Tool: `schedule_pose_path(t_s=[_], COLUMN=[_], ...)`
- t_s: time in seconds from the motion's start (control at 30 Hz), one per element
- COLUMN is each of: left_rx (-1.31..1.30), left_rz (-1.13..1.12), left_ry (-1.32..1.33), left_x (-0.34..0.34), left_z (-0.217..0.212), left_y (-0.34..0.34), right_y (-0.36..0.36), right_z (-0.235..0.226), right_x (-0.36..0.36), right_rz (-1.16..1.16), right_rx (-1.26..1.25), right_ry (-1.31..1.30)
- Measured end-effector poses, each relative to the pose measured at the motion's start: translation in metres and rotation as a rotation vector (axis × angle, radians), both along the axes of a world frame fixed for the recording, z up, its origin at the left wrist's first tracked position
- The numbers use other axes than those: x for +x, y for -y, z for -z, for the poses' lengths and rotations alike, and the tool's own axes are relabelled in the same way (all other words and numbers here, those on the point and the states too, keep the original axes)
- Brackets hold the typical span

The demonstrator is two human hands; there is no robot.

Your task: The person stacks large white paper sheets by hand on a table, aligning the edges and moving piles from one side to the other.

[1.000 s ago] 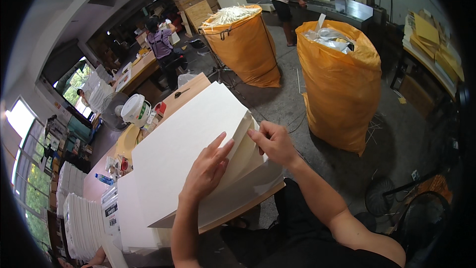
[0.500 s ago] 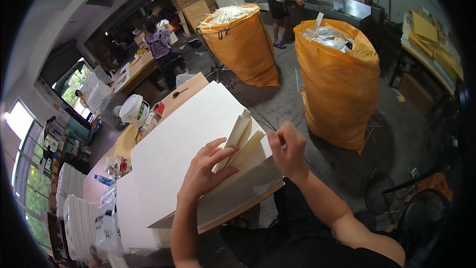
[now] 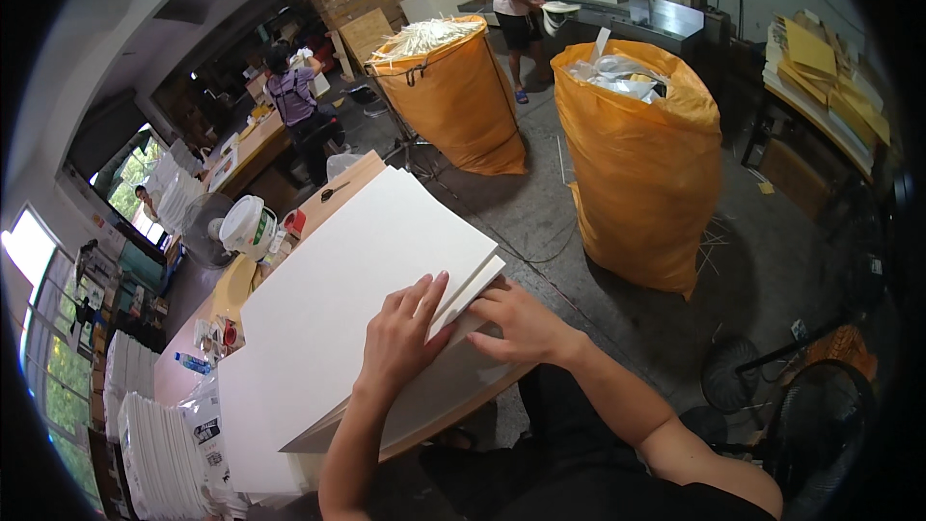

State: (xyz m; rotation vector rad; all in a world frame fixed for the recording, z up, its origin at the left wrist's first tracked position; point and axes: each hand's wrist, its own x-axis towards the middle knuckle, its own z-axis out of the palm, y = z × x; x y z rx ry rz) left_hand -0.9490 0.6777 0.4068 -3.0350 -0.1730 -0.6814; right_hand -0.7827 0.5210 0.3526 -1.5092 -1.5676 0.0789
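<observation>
A thick stack of large white sheets [image 3: 338, 299] lies on a wooden board [image 3: 463, 396] in front of me. My left hand [image 3: 405, 338] rests flat on the top sheet near its right edge, fingers spread. My right hand [image 3: 521, 323] grips the stack's right edge, fingers tucked under the upper sheets, which lie slightly fanned at that corner. Both forearms come in from the lower edge.
Two tall orange sacks [image 3: 453, 96] [image 3: 641, 154] full of paper trimmings stand on the concrete floor beyond the board. A white bucket [image 3: 243, 227] and small items sit at the table's far left. White paper stacks [image 3: 159, 444] lie at lower left. Two people work farther back.
The upper sheets, lifted and curled at the right edge earlier, now lie flat. My right hand has come down to the stack's edge; my left hand stays pressed on top.
</observation>
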Motion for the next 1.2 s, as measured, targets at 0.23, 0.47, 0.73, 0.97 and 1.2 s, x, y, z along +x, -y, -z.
schedule_pose_path(t_s=[0.23,0.47,0.73,0.97,1.2], left_rx=[-0.087,-0.167,-0.275,-0.296,-0.341], left_rz=[-0.052,0.044,0.022,0.077,0.095], left_ry=[0.038,-0.046,-0.055,-0.100,-0.123], left_x=[0.000,0.002,0.000,-0.003,-0.004], left_z=[-0.002,-0.022,-0.030,-0.036,-0.035], left_y=[0.006,-0.008,-0.007,-0.006,-0.014], right_y=[0.029,-0.008,-0.025,-0.025,-0.023], right_z=[-0.015,-0.030,-0.024,-0.019,-0.021], right_x=[0.015,0.015,0.000,0.014,0.017], right_rz=[0.539,0.307,0.313,-0.111,-0.109], right_rx=[-0.218,-0.074,0.091,0.085,0.027], right_ry=[-0.103,-0.403,-0.510,-1.235,-1.197])
